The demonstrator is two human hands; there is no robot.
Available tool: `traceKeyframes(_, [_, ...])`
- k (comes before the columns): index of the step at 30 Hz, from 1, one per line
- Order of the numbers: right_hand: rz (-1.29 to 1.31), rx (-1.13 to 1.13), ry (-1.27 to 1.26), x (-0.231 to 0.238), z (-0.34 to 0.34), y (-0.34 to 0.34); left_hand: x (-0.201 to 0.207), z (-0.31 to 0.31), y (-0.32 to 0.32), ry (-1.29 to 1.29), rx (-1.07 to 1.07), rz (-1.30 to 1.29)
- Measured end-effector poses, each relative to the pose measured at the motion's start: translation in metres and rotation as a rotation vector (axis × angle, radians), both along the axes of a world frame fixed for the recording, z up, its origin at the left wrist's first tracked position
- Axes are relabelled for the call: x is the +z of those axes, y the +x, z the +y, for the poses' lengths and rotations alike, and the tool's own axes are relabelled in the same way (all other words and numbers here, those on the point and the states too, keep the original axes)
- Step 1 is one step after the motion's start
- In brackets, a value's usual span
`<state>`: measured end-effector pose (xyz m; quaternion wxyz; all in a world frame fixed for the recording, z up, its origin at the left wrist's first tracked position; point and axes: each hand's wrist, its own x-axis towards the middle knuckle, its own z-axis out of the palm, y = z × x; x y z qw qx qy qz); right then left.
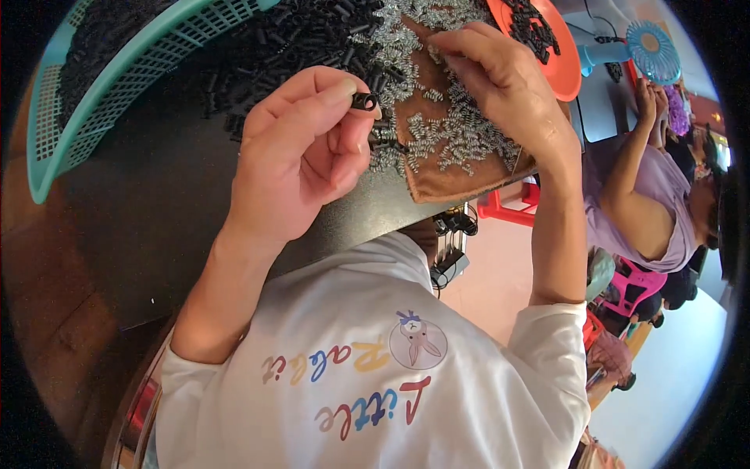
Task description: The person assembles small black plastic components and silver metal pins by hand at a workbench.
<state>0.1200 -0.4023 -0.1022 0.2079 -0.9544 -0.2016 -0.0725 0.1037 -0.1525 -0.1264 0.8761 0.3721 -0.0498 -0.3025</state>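
Note:
Between thumb and forefinger, my left hand (301,148) pinches a short black plastic tube (364,102), its hollow end facing right. Over the brown cloth (449,187), my right hand (508,82) is bent with thumb and fingertips drawn together; whatever they hold is too small to make out. Many small silvery coil springs (465,133) lie scattered on that cloth under and around the right hand. Behind my left hand spreads a heap of loose black tubes (269,51), which meets the springs along its right side.
A teal plastic basket (125,102) full of black parts stands at the left. An orange-red dish (562,66) with black pieces sits at the far right, near a small blue fan (652,53). Several people sit to the right, beyond a red stool (508,207).

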Motion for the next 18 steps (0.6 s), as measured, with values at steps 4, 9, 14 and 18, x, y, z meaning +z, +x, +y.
traceKeyframes(4, [-0.025,0.033,0.034,0.001,-0.008,0.002,0.002,0.001,0.001,-0.004,0.003,0.003])
traceKeyframes(9, [-0.009,-0.002,-0.067,0.003,-0.012,-0.001,0.005,0.000,0.001,0.008,0.002,0.046])
traceKeyframes(14, [0.024,-0.011,-0.049,0.002,-0.003,-0.001,-0.003,0.003,0.005,-0.131,-0.051,0.062])
traceKeyframes(18, [0.004,-0.012,-0.154,-0.001,0.007,0.002,-0.004,0.003,0.006,-0.146,-0.048,0.067])
